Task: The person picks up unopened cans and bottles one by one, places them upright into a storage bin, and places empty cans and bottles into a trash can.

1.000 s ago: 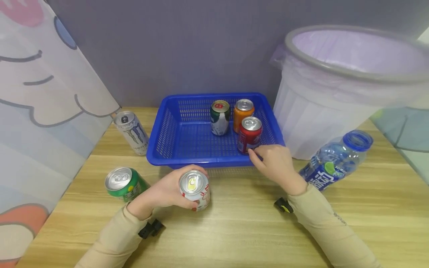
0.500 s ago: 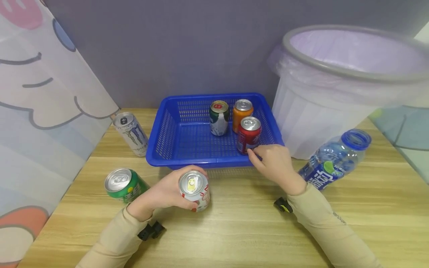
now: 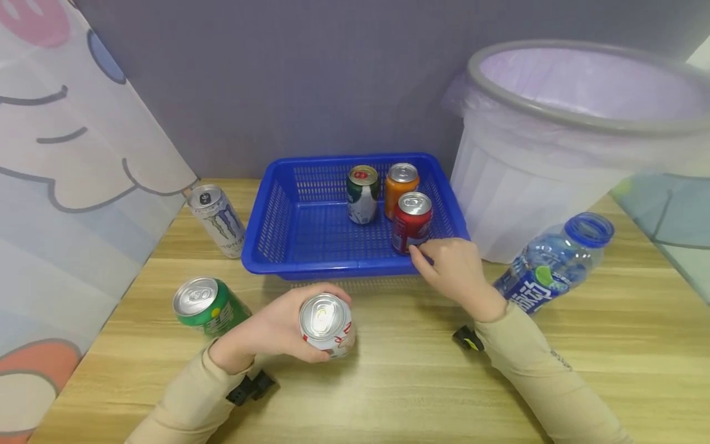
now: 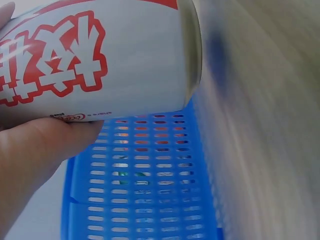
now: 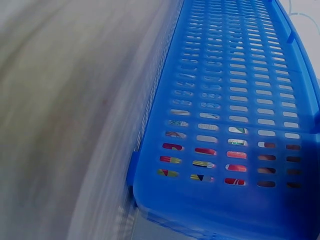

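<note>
My left hand (image 3: pixel 277 327) grips a white and red soda can (image 3: pixel 326 327) above the table, in front of the basket. The left wrist view shows the same soda can (image 4: pixel 100 60) lying across the frame, my thumb along its side. My right hand (image 3: pixel 455 268) rests at the front right rim of a blue plastic basket (image 3: pixel 333 266), its thumb tip by the red soda can (image 3: pixel 413 222) inside; the other fingers are mostly hidden. A dark green and silver can (image 3: pixel 363 197) and an orange can (image 3: pixel 400 191) also stand in the basket. The right wrist view shows the basket's slotted wall (image 5: pixel 220 110).
A white energy drink can (image 3: pixel 219 222) stands left of the basket, with a green soda can (image 3: pixel 213 311) nearer me. On the right a clear bottle with a blue label (image 3: pixel 546 271) leans beside a large lined bin (image 3: pixel 505 185). A grey panel (image 3: pixel 310 80) backs the table.
My left hand and the white and red can have shifted slightly right and toward me, after staying still earlier. The right hand and the cans in the basket have not visibly moved.
</note>
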`<action>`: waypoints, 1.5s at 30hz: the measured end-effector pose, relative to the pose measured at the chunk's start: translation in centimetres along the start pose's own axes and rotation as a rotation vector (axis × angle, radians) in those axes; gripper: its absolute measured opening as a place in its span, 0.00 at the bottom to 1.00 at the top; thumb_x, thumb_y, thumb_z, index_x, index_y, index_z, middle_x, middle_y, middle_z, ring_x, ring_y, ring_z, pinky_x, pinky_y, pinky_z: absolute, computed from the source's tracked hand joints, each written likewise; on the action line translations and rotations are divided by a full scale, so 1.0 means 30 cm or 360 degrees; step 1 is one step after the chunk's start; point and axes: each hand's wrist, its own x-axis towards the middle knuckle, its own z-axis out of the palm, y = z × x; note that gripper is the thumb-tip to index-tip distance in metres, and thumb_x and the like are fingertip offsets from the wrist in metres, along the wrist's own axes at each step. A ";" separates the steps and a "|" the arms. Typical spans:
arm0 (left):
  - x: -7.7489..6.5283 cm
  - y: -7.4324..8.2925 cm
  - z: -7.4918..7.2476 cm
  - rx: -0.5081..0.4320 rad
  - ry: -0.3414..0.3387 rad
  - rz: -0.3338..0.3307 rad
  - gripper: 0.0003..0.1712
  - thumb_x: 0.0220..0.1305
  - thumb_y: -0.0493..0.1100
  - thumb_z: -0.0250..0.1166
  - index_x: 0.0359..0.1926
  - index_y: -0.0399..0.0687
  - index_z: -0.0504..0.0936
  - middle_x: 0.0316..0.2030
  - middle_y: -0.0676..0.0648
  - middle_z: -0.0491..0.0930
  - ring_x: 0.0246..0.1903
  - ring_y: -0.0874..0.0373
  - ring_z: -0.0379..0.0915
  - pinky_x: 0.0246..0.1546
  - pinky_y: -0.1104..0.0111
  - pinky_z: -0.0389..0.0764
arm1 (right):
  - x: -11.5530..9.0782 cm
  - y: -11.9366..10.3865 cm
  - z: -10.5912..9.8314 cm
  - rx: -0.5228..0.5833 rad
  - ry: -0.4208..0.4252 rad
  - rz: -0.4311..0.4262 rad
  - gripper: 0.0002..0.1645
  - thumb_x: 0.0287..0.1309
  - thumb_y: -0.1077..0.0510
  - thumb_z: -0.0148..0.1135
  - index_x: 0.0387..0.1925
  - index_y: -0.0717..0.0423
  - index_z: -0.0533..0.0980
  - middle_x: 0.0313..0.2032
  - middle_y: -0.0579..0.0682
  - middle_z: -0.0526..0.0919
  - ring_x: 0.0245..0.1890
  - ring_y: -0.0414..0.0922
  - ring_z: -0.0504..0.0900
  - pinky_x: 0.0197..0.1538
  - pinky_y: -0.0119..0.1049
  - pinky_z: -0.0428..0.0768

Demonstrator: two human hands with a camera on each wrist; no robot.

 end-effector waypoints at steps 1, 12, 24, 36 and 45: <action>0.001 0.007 0.001 0.0017 0.0009 0.0010 0.37 0.38 0.31 0.75 0.54 0.41 0.71 0.42 0.43 0.79 0.44 0.59 0.76 0.50 0.67 0.76 | 0.000 0.001 -0.001 -0.0001 0.0005 0.0001 0.26 0.58 0.49 0.50 0.07 0.48 0.60 0.08 0.43 0.64 0.09 0.42 0.63 0.13 0.37 0.59; -0.015 0.082 0.001 0.0045 0.0194 0.0099 0.39 0.38 0.30 0.75 0.55 0.43 0.71 0.47 0.43 0.77 0.47 0.57 0.75 0.50 0.65 0.77 | 0.002 -0.001 -0.003 -0.0001 0.0009 -0.0025 0.26 0.59 0.49 0.50 0.07 0.49 0.60 0.08 0.43 0.62 0.09 0.42 0.63 0.12 0.36 0.58; -0.010 0.161 -0.018 0.0078 0.0408 0.0054 0.41 0.36 0.28 0.75 0.56 0.44 0.71 0.51 0.46 0.76 0.51 0.55 0.74 0.48 0.62 0.79 | 0.001 0.001 -0.001 0.0000 0.0010 -0.0009 0.27 0.59 0.49 0.50 0.06 0.49 0.60 0.08 0.43 0.63 0.09 0.43 0.64 0.13 0.37 0.59; 0.021 0.203 -0.037 0.0155 0.0493 0.0130 0.42 0.36 0.26 0.75 0.57 0.40 0.69 0.54 0.44 0.75 0.52 0.55 0.73 0.49 0.65 0.78 | 0.004 0.000 0.000 -0.0013 -0.0004 -0.0031 0.26 0.59 0.49 0.50 0.07 0.48 0.61 0.08 0.43 0.63 0.09 0.43 0.65 0.12 0.37 0.59; 0.079 0.223 -0.049 0.0110 0.0601 0.0136 0.40 0.38 0.26 0.73 0.57 0.38 0.69 0.53 0.48 0.76 0.52 0.54 0.73 0.48 0.66 0.78 | 0.002 0.003 0.002 -0.0014 0.0020 -0.0041 0.26 0.59 0.49 0.50 0.07 0.48 0.62 0.08 0.44 0.64 0.09 0.43 0.66 0.13 0.37 0.60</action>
